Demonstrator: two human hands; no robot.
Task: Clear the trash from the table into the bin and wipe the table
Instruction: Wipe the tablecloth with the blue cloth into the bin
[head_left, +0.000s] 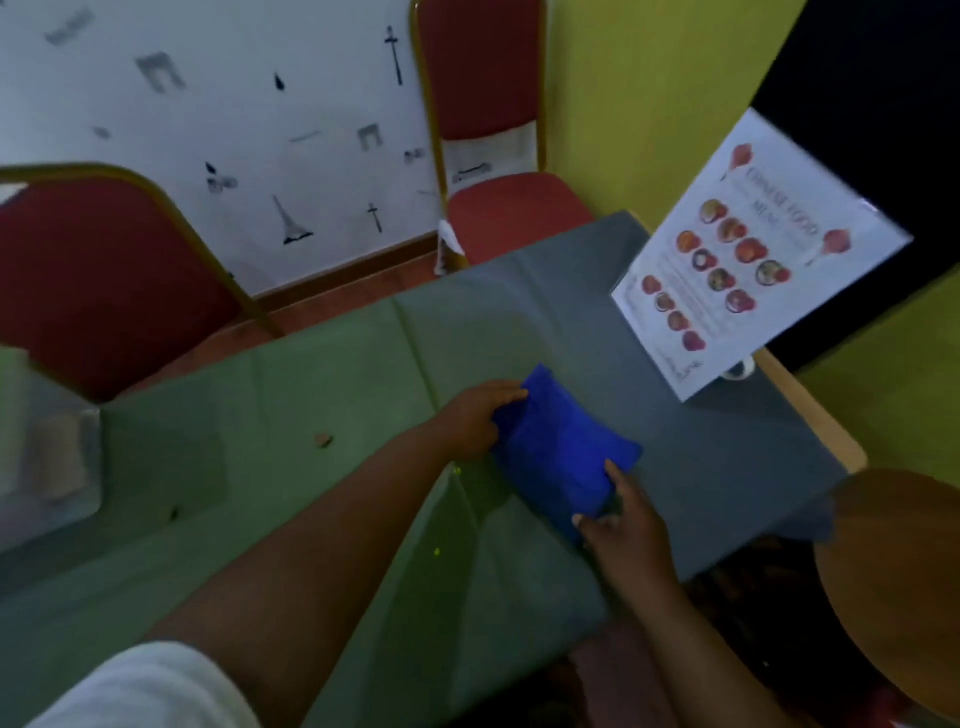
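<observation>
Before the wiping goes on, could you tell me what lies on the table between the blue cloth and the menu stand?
Nothing: in the head view, only bare grey tablecloth runs between the blue cloth and the menu stand.

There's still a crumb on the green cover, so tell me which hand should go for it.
Left, probably. The small brown crumb lies on the table cover to the left of the left hand. The right hand is on the blue cloth's far side and would have to cross over.
</observation>
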